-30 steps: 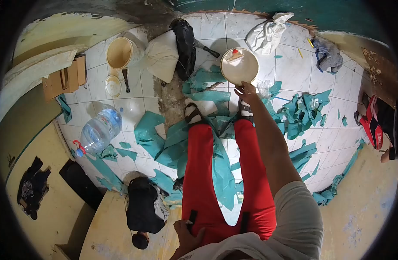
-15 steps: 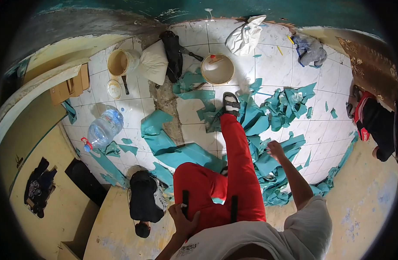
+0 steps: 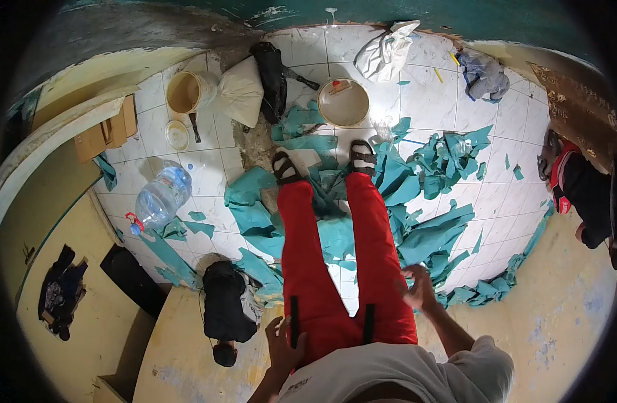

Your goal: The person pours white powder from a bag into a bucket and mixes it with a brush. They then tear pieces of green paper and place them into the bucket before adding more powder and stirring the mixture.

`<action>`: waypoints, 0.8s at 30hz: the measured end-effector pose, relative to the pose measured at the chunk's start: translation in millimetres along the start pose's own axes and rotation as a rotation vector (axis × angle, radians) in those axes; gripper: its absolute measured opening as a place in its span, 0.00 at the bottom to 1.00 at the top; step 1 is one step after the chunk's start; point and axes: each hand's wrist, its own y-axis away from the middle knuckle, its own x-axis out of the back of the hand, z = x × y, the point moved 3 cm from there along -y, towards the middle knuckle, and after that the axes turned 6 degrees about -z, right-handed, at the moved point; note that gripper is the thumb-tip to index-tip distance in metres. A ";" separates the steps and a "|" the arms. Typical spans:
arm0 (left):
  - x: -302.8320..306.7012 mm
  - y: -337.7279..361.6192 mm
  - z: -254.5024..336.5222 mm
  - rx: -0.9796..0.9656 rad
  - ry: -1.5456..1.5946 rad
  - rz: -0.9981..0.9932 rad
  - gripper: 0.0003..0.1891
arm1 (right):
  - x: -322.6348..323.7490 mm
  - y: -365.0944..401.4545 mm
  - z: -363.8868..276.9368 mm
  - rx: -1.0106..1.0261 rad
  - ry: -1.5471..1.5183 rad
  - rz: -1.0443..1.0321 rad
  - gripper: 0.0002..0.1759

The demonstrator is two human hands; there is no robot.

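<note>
My left hand [image 3: 283,342] hangs beside my left thigh, near a black strap on the red trousers [image 3: 299,269]. Its fingers are apart and nothing shows in them. Beside my right thigh is my right hand [image 3: 419,289], fingers spread, with no object in it. Both sandalled feet stand among torn green sheets [image 3: 429,235] scattered over the tiles. Ahead of my feet sits a round cream tub [image 3: 343,104] with a red-marked tool lying inside it.
A large water bottle [image 3: 164,196] lies on the left, near a bucket [image 3: 185,93] and a filled sack [image 3: 241,94]. A white bag [image 3: 387,52] and a grey cloth bundle [image 3: 484,77] lie by the far wall. A black backpack [image 3: 224,302] is at lower left.
My left leg has straightened and its foot now stands level with the right one. My right hand has dropped back toward my thigh. The view has shifted slightly.
</note>
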 end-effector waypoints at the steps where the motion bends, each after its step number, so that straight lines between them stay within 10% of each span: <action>1: -1.7 -3.0 -8.4 -0.002 0.002 -0.011 0.24 | -6.8 13.3 -17.6 0.116 0.120 -0.074 0.11; 7: 0.1 -37.2 -84.8 0.022 0.063 -0.257 0.08 | -46.1 33.5 -40.2 -0.132 0.084 -0.156 0.04; 11: 52.4 -53.1 -133.6 0.103 0.171 -0.427 0.08 | -58.4 66.1 -67.9 -0.409 -0.108 -0.601 0.06; 13: 95.9 -56.0 -138.4 0.426 0.188 -1.167 0.15 | -68.2 89.8 -108.1 -0.389 -0.128 -0.853 0.08; 24: 105.5 -27.4 -200.5 0.159 0.245 -1.104 0.17 | -99.5 29.5 -183.1 -0.414 0.028 -0.806 0.08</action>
